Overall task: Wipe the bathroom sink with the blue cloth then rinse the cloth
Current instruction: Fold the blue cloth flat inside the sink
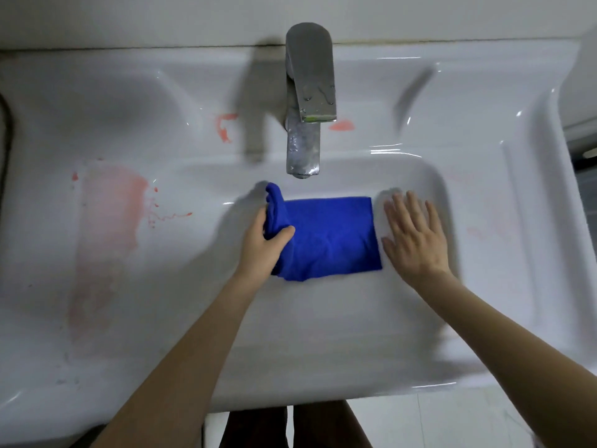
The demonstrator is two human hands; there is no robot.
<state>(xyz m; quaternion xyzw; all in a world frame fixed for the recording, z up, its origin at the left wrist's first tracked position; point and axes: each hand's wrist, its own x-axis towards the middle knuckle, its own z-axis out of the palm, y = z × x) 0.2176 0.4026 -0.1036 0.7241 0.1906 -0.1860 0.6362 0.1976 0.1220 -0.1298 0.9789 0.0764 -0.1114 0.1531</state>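
Head view: white bathroom sink (484, 176), basin in centre, flat ledges either side. blue cloth (336, 234) lies folded, roughly rectangular, in the basin just below the faucet spout, its left edge bunched and lifted. left hand (263, 244) grips that bunched left edge, fingers and thumb curled round the fabric, a fold of cloth sticking up past the knuckles toward the faucet. right hand (415, 237) is flat with fingers spread, palm down in the basin just beside the cloth's right edge; thumb side looks to touch the cloth edge, can't tell for sure, hand slightly motion-blurred. chrome faucet (307, 101) at the back centre, wet drops on the lever, spout end over the basin's back rim, no water stream seen. Pinkish-red smears (109, 215) on the left ledge, with small splatter beside them, more red marks on the back ledge either side of the faucet, faint pink on the right ledge. Both bare forearms reach in from bottom; legs and pale floor tile show under the sink's front edge
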